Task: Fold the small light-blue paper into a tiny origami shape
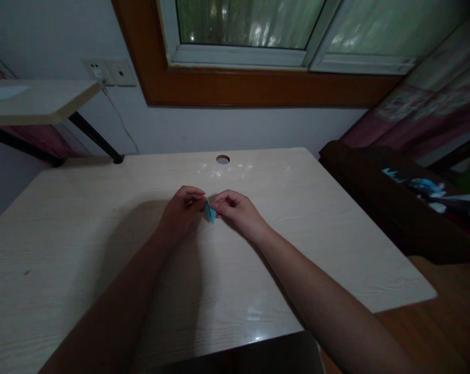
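A small piece of folded blue-green paper (210, 212) is held just above or on the pale wood-grain table (297, 208), tapering to a point toward me. My left hand (183, 208) pinches its left side between thumb and fingers. From the right, my right hand (238, 209) grips the opposite edge, thumb in front and fingers curled behind. The fingertips of both hands hide the paper's upper part, so its full shape cannot be made out.
A round cable hole (223, 159) lies near the table's back edge. At the left a raised shelf (40, 101) stands on black legs. Beyond the table's right edge is a dark wooden piece of furniture (360, 182) with blue and white items (426, 187) on it.
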Motion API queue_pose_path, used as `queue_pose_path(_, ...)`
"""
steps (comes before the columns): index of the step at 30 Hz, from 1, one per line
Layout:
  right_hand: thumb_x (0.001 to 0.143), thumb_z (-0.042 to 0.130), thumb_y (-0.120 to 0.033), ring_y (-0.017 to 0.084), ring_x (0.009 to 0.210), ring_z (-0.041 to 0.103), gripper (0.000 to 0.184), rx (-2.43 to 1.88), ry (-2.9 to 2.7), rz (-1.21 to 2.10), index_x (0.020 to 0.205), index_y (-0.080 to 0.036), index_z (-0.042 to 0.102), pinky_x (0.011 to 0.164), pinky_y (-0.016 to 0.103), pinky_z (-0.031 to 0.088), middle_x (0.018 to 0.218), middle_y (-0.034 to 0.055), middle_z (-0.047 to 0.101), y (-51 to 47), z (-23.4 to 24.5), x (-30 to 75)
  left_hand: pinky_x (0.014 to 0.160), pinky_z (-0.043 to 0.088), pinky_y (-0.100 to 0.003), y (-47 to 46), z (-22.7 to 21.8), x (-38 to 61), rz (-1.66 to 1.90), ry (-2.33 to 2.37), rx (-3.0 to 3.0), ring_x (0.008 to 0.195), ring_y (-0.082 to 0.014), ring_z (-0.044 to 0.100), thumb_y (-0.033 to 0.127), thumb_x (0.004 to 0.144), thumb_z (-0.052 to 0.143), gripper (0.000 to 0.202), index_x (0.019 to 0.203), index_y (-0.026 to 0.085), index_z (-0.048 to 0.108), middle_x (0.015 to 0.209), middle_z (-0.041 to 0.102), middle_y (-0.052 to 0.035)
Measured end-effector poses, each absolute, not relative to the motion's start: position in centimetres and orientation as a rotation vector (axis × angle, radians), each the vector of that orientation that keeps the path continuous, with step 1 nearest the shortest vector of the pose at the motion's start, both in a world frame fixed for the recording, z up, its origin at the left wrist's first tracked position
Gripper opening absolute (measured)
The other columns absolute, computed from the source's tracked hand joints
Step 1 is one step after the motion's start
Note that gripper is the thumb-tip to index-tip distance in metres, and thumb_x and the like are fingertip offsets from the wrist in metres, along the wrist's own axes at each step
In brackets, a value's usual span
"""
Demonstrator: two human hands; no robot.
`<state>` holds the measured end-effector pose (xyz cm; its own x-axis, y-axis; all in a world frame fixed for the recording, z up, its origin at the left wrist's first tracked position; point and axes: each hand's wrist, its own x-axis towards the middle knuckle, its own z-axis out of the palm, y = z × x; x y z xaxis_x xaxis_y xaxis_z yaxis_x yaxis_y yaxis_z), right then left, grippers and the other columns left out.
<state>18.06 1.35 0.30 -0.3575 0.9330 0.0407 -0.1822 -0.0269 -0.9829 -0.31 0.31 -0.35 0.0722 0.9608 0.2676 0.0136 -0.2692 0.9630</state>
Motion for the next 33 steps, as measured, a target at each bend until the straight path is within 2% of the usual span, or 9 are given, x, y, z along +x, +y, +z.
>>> queue_pose_path(15, 0.067, 0.082, -0.041, 0.012, 0.062, 0.06, 0.031, -0.938, -1.353, 1.534, 0.079, -0.018, 0.066, 0.062, 0.026, 0.051, 0.073, 0.0014, 0.068, 1.83, -0.54, 18.17, 0.07, 0.053, -0.028, 0.6, -0.48, -0.31, 1.254, 1.153, 1.427, 0.075, -0.0159, 0.067, 0.031, 0.078, 0.074, 0.02, 0.092, 0.019, 0.064, 0.079, 0.07, -0.0012)
queue_pose_path(33, 0.07, 0.079, -0.036, 0.011, 0.06, 0.057, 0.025, -0.985, -1.397, 1.428, 0.077, -0.018, 0.064, 0.059, 0.026, 0.046, 0.069, 0.0001, 0.065, 1.51, -0.12, 18.0, 0.069, 0.053, -0.028, 0.45, -0.02, -0.12, 1.261, 1.183, 1.447, 0.075, -0.0154, 0.067, 0.03, 0.077, 0.075, 0.019, 0.09, 0.02, 0.064, 0.079, 0.07, -0.0011)
